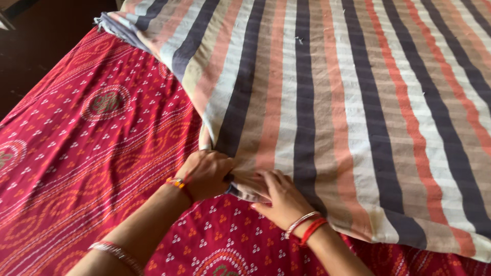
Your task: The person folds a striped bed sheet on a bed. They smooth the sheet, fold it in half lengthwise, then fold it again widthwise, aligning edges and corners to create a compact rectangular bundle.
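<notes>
Fingers [266, 180] of both hands pinching striped cloth [327, 102] corner edge

A: How's the light?
B: Soft, warm daylight, brightest on the striped cloth [358, 102] at upper right. No glare.
A: Shadows?
B: Faint ones under the hands and in the cloth's folds. The floor [36, 46] at upper left is dark.
A: Sharpness?
B: Mostly clear, slightly soft at the near arms and edges.
</notes>
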